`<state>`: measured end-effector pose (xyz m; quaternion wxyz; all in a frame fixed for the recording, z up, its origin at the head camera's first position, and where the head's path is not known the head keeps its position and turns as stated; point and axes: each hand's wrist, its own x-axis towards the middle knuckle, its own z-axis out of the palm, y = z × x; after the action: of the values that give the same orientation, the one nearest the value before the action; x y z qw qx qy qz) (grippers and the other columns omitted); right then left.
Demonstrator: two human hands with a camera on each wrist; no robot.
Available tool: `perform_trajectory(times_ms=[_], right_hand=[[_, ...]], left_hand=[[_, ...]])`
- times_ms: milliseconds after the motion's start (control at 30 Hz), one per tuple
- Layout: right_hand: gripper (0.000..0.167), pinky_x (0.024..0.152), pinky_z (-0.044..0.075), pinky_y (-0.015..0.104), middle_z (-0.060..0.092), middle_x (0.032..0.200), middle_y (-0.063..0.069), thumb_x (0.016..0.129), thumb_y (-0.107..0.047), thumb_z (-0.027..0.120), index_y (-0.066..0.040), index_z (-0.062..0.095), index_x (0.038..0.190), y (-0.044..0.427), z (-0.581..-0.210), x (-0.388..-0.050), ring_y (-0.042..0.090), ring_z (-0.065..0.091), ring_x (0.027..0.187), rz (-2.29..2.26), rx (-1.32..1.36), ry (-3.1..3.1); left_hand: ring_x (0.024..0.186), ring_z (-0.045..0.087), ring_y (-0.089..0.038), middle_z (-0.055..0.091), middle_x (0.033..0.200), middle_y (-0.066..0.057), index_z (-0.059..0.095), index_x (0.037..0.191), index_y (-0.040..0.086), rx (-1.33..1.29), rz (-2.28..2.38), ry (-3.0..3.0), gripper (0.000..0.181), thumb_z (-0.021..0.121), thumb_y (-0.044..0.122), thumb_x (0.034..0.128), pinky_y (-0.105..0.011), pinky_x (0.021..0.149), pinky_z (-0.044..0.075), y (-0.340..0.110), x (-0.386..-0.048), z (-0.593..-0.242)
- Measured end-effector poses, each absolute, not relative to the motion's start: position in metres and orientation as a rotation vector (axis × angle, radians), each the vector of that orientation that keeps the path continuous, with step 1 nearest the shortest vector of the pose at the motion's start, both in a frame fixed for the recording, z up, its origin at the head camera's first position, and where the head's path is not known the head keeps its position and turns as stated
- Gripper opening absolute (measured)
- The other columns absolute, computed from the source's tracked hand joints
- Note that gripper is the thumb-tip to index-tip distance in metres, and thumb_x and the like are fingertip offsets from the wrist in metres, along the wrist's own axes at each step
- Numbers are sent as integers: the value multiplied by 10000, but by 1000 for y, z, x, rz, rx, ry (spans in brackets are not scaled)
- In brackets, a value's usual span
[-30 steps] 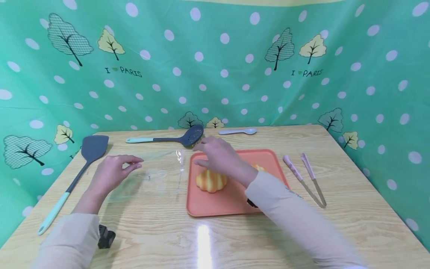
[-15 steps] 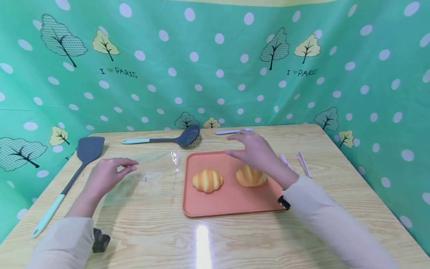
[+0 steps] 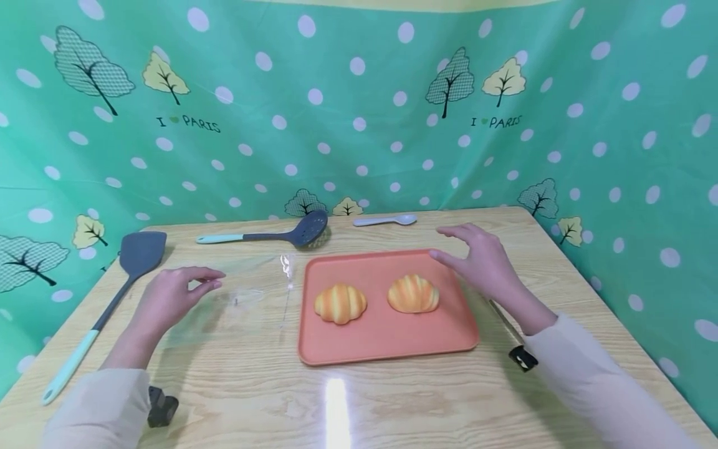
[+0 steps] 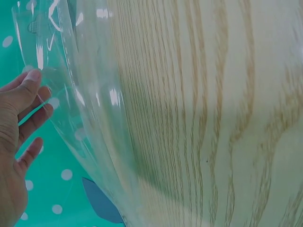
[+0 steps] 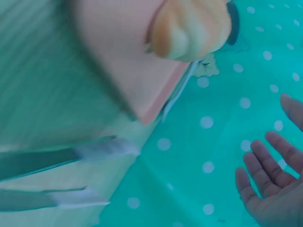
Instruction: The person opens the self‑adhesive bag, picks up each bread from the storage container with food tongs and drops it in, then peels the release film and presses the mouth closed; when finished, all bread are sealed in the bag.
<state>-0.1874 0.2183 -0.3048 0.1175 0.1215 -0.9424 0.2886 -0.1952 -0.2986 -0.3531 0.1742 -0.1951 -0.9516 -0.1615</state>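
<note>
My left hand (image 3: 171, 296) pinches the edge of a clear plastic bag (image 4: 85, 101) between thumb and fingers. The bag hangs over the table's left side, between that hand and a salmon-pink tray (image 3: 387, 342). On the tray sit two croissant-shaped breads, one at left (image 3: 339, 304) and one at right (image 3: 413, 294). Off the tray's right edge, my right hand (image 3: 487, 262) hovers with fingers spread and nothing in it. Tongs (image 5: 71, 156) with pale purple tips lie under it; in the head view the hand and forearm hide most of them.
A dark turner (image 3: 140, 252) with a mint handle lies along the left edge. Behind the bag is a slotted skimmer (image 3: 308, 229). A small pale spoon (image 3: 387, 220) rests behind the tray. A green polka-dot cloth (image 3: 359, 106) hangs around the table.
My right hand has travelled rightward from above the left bread, across the tray, to above the tongs. Both breads have come into full view. My left hand keeps its pinch on the bag.
</note>
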Motion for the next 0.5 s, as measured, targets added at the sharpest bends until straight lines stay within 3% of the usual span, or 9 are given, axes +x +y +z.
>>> perform_trajectory(times_ms=[267,500], right_hand=[[593,948,479,595,603,1315,246,967,-357,720,-23,558,1429,250,-320,-179,445,569,1179,844,228,-2760],[740,997,410,670,536,1380,301,976,-451,678,-2,436,1513,275,-334,-177,515,484,1267,871,96,-2827]], left_hand=[[798,718,-352,770,958,-142,797,1043,68,-538,-460,-2701,156,783,121,897,-547,677,539,-301,-196,-353],[781,719,-335,772,949,-131,799,1036,72,-551,-456,-2694,155,791,121,889,-535,667,542,-300,-197,-353]])
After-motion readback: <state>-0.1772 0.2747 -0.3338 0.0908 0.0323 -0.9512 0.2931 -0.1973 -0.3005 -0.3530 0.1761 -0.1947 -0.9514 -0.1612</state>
